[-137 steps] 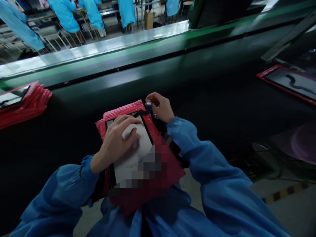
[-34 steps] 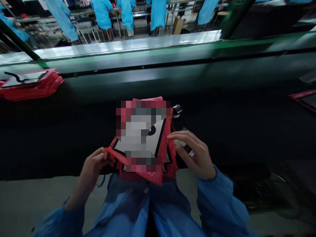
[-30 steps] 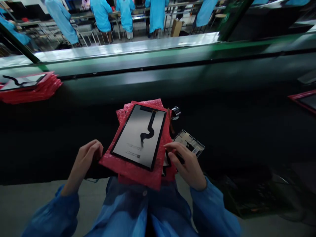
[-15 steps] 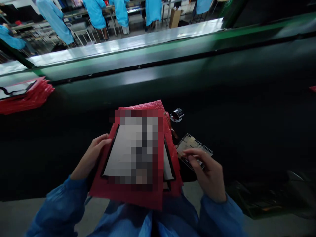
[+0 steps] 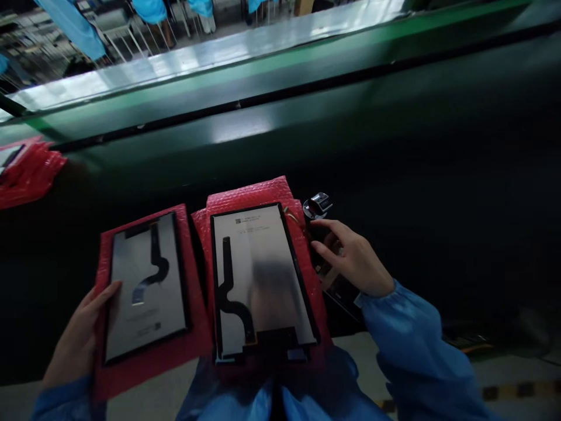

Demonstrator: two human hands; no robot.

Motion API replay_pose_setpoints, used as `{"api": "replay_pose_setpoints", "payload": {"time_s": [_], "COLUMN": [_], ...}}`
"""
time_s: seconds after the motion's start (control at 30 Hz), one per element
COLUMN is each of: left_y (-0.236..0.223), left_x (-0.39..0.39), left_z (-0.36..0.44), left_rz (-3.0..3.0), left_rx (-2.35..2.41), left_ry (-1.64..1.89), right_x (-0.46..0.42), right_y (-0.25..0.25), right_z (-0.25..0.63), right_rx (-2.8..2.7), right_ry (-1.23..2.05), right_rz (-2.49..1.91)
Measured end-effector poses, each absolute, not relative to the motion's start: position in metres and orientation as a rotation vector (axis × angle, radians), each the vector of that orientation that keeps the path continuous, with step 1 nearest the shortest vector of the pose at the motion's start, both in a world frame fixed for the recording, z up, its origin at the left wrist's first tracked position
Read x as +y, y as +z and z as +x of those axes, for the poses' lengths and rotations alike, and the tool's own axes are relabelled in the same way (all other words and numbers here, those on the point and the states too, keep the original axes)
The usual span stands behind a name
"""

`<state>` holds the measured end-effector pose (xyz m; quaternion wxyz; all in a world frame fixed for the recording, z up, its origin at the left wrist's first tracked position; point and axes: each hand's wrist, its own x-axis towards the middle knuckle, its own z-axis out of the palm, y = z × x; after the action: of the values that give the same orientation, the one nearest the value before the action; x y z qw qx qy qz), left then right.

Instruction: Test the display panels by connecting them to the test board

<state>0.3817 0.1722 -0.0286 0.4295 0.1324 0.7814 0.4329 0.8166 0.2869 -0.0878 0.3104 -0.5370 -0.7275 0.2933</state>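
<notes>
On the dark workbench's near edge, my left hand (image 5: 79, 339) grips the red bubble-wrap sheet (image 5: 144, 356) carrying a grey display panel (image 5: 146, 286); I'd keep it level. My right hand (image 5: 353, 263) hovers open over a dark part, holding nothing.

Dark belt (image 5: 438, 193) open to the right and far side, two red-wrapped panels (image 5: 146, 286) crowding the near edge — small metal clip (image 5: 318, 206) just beyond the right hand (image 5: 355, 260), red stack (image 5: 26, 169) far left.

Past the near edge of the dark worktop (image 5: 438, 193) I see a green conveyor frame (image 5: 272, 76) with a shiny metal strip (image 5: 210, 49) along its far edge, and beyond it chairs (image 5: 114, 26) and blue coats (image 5: 70, 23) in a lit hall.
</notes>
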Motion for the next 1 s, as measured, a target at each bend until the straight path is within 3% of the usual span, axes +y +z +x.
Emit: {"api": "replay_pose_setpoints", "payload": {"time_s": [0.17, 0.3, 0.4, 0.5, 0.67, 0.83, 1.0], "left_y": [-0.021, -0.003, -0.003, -0.023, -0.035, -0.015, -0.025], "left_x": [0.169, 0.183, 0.211, 0.247, 0.268, 0.242, 0.237], "left_z": [0.348, 0.399, 0.463, 0.506, 0.511, 0.51, 0.521], "left_rz": [0.712, 1.495, 1.973, 2.368, 2.358, 2.191, 2.38], "left_rx": [2.283, 2.794, 2.172, 1.698, 1.72, 1.347, 1.718], "left_ry": [0.815, 0.502, 0.798, 0.744, 0.554, 0.379, 0.392], "right_x": [0.295, 0.292, 0.285, 0.274, 0.248, 0.224, 0.213], "right_y": [-0.095, -0.095, -0.091, -0.085, -0.07, -0.06, -0.063], "right_z": [0.814, 0.817, 0.819, 0.82, 0.82, 0.816, 0.809], "right_rx": [-1.859, -1.656, -1.517, -1.47, -1.566, -1.735, -1.691], "right_ry": [1.062, 1.226, 1.302, 1.316, 1.259, 1.281, 1.307], "right_rz": [-1.347, -1.302, -1.252, -1.175, -1.046, -0.902, -0.9]}}
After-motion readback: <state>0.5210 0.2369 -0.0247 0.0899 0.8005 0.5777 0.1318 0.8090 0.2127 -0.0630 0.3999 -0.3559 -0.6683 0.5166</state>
